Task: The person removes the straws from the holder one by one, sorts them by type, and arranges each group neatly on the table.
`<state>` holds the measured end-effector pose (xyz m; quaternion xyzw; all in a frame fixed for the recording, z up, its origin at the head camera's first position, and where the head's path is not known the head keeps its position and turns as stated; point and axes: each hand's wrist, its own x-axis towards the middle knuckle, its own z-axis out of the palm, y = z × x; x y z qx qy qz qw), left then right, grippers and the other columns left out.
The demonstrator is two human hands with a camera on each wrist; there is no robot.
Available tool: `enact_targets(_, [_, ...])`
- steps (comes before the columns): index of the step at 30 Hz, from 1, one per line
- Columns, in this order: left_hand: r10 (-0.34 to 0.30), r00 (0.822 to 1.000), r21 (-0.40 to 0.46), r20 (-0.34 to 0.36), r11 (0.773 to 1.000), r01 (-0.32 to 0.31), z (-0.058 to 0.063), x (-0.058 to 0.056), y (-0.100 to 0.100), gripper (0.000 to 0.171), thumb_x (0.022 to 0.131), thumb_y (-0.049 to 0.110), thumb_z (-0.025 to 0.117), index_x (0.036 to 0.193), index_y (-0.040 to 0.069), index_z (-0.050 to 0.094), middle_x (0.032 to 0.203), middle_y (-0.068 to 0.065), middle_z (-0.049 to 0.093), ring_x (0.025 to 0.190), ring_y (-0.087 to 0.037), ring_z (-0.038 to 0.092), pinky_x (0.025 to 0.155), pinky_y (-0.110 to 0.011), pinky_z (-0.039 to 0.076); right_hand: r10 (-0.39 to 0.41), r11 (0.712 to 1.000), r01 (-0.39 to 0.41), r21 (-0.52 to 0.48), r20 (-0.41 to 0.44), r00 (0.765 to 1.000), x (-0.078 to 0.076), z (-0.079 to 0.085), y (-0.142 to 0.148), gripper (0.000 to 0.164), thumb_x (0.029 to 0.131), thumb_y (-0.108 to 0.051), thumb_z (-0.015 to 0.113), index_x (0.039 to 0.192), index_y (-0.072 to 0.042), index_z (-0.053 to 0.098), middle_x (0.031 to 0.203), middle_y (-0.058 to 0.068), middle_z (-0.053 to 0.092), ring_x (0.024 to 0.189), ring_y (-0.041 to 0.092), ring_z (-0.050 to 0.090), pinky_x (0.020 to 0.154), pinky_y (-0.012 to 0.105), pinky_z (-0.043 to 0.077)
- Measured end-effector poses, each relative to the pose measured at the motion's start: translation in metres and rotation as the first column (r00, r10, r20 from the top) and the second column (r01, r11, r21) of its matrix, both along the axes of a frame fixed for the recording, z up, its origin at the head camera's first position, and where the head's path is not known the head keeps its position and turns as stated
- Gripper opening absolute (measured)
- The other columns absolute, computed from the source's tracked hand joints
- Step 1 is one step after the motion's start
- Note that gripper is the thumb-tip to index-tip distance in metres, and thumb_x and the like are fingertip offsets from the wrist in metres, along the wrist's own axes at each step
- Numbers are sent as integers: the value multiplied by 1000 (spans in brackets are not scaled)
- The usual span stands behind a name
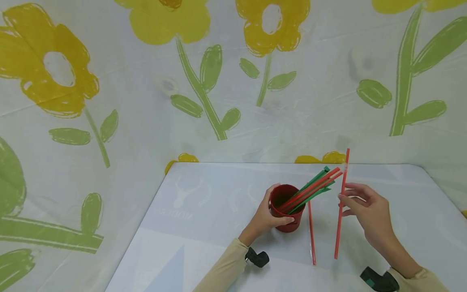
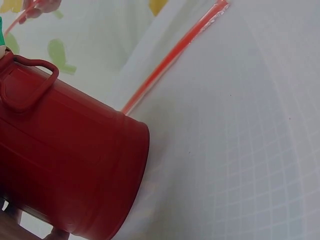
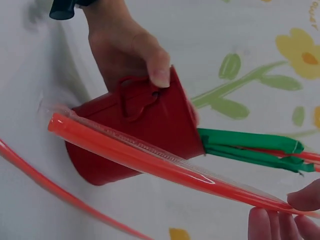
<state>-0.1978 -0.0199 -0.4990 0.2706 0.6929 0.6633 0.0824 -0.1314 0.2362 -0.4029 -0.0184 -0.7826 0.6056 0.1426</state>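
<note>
My left hand (image 1: 268, 214) grips a dark red metal bucket (image 1: 288, 225) with a small side handle, its mouth tipped toward the right. Out of the bucket lean several green straws (image 1: 316, 177) and red straws (image 1: 310, 190). Between thumb and fingertips, my right hand (image 1: 368, 207) pinches one red straw (image 1: 339, 227) in a clear wrapper, held nearly upright to the right of the bucket. In the right wrist view this wrapped straw (image 3: 135, 152) crosses in front of the bucket (image 3: 140, 115). Another wrapped red straw (image 1: 311, 239) lies on the table beside the bucket.
The white table (image 1: 204, 194) has faint printed patterns. Behind it hangs a pale curtain (image 1: 138, 81) with yellow flowers and green leaves. Dark wrist cameras sit on both forearms, the left one (image 1: 257, 258) close to the tabletop.
</note>
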Motion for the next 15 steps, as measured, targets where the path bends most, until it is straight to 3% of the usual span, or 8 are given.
enact_targets(4, [2, 1000, 5, 2, 1000, -2, 3, 0, -1, 89, 77, 21, 77, 147, 24, 22, 140, 5, 41, 126, -17, 40, 90, -30, 48, 0, 999, -2, 51, 39, 999, -4, -7, 1, 37, 92, -14, 62, 125, -1, 52, 92, -16, 62, 72, 6, 66, 58, 27, 56])
enact_targets(10, [-19, 1000, 40, -6, 999, 19, 21, 8, -2, 88, 76, 15, 76, 146, 14, 24, 140, -11, 41, 127, -33, 39, 89, -30, 48, -5, 995, -5, 95, 113, 994, -8, -17, 3, 48, 92, -26, 63, 128, 2, 48, 92, -13, 61, 73, 5, 65, 60, 28, 56])
enact_targets(15, [-14, 1000, 25, -1, 1000, 14, 31, 14, -5, 87, 76, 13, 75, 146, 8, 23, 140, -15, 40, 126, -36, 38, 90, -31, 48, -13, 990, -13, 137, 182, 983, -14, -29, 2, 53, 92, -33, 61, 130, 2, 47, 102, 7, 61, 73, 4, 64, 61, 31, 56])
